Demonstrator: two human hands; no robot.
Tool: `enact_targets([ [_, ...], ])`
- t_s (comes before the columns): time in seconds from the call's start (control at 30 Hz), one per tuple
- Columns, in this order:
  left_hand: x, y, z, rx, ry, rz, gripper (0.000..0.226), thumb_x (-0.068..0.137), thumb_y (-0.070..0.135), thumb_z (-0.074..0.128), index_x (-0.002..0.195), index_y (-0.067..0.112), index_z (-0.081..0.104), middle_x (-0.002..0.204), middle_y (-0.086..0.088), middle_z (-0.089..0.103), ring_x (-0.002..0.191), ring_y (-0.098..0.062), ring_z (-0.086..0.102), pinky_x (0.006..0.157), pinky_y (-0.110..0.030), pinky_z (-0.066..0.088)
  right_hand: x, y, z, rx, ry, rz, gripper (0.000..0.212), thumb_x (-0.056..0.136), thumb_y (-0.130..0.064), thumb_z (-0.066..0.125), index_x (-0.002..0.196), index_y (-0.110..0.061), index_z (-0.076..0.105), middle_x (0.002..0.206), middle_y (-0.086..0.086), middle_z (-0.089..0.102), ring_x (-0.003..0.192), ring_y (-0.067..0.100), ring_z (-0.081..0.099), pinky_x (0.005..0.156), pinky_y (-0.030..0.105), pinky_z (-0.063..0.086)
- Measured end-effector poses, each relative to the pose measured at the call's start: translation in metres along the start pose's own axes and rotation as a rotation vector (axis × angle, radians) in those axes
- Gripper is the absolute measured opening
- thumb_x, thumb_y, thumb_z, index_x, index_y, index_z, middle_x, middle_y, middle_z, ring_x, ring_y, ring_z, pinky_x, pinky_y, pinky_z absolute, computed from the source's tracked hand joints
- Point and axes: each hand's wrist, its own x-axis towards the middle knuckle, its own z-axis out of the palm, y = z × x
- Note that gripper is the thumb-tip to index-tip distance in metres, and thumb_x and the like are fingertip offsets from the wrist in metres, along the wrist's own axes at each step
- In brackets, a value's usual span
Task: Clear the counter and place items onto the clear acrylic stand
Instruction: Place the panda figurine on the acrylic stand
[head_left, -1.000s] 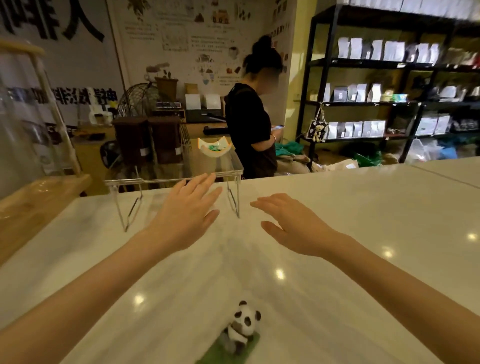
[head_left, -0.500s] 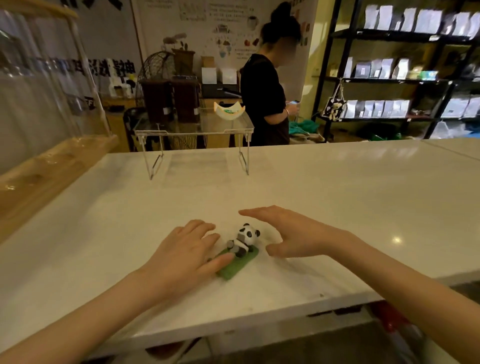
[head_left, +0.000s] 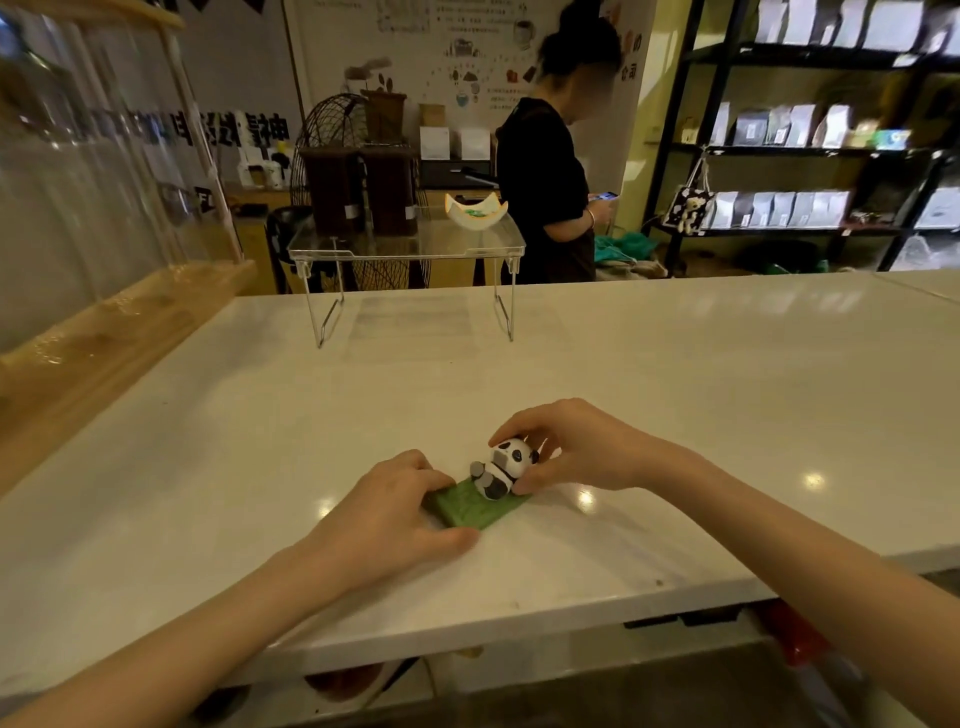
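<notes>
A small black-and-white panda figurine (head_left: 503, 467) sits on a flat green base (head_left: 475, 508) on the white counter (head_left: 675, 395), near the front edge. My left hand (head_left: 387, 512) grips the left end of the green base, thumb at its near corner. My right hand (head_left: 566, 449) closes around the panda's head from the right and above. The clear acrylic stand (head_left: 405, 247) stands at the back of the counter on thin wire legs. On its right side rests a white curved dish (head_left: 476, 210) with green inside.
A glass display case on a wooden ledge (head_left: 119, 332) runs along the left side of the counter. A person in a black shirt (head_left: 545, 187) stands behind the counter. Dark shelves (head_left: 810, 150) with pouches fill the back right.
Both hands dropped from near the stand to the panda figurine. The left hand closed on the green base and the right hand closed on the panda. My view tilted down toward the counter's front edge.
</notes>
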Motion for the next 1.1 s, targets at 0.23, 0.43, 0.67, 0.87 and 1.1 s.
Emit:
enact_targets([
  [0.23, 0.024, -0.007, -0.025, -0.096, 0.006, -0.016, 0.066, 0.053, 0.059, 0.058, 0.108, 0.023, 0.065, 0.097, 0.003, 0.061, 0.089, -0.006, 0.057, 0.073, -0.018, 0.047, 0.015, 0.002, -0.019, 0.049, 0.032, 0.013, 0.039, 0.067, -0.017, 0.078, 0.104, -0.018, 0.065, 0.1, 0.002, 0.071, 0.091, 0.016, 0.066, 0.086, 0.034, 0.054],
  [0.43, 0.058, -0.011, -0.058, -0.207, 0.063, -0.025, 0.034, 0.067, 0.032, 0.075, 0.098, 0.023, 0.068, 0.096, 0.007, 0.066, 0.089, -0.003, 0.06, 0.073, -0.017, 0.053, 0.041, 0.005, -0.048, 0.103, 0.087, 0.001, 0.035, 0.068, -0.018, 0.078, 0.102, -0.019, 0.067, 0.098, 0.0, 0.071, 0.09, 0.015, 0.068, 0.085, 0.029, 0.056],
  [0.67, 0.111, -0.016, -0.094, -0.228, 0.107, 0.004, 0.028, 0.07, 0.029, 0.073, 0.097, 0.023, 0.068, 0.092, 0.012, 0.065, 0.089, -0.007, 0.061, 0.079, -0.021, 0.054, 0.088, 0.012, -0.091, 0.168, 0.169, -0.027, 0.036, 0.068, -0.017, 0.077, 0.102, -0.023, 0.065, 0.098, 0.002, 0.07, 0.088, 0.017, 0.069, 0.079, 0.025, 0.058],
  [0.87, 0.163, -0.032, -0.125, -0.265, 0.194, 0.02, 0.026, 0.069, 0.028, 0.074, 0.094, 0.025, 0.07, 0.094, 0.009, 0.068, 0.086, -0.004, 0.065, 0.081, -0.024, 0.056, 0.133, 0.019, -0.128, 0.191, 0.289, -0.073, 0.037, 0.065, -0.016, 0.079, 0.099, -0.018, 0.064, 0.097, 0.007, 0.07, 0.086, 0.02, 0.069, 0.08, 0.033, 0.058],
  [1.1, 0.23, -0.046, -0.151, -0.255, 0.318, 0.053, 0.034, 0.07, 0.027, 0.074, 0.102, 0.019, 0.069, 0.095, 0.002, 0.072, 0.086, -0.002, 0.065, 0.078, -0.015, 0.05, 0.183, 0.032, -0.165, 0.234, 0.433, -0.109, 0.034, 0.066, -0.01, 0.078, 0.096, -0.016, 0.063, 0.093, 0.001, 0.071, 0.085, 0.017, 0.069, 0.078, 0.027, 0.058],
])
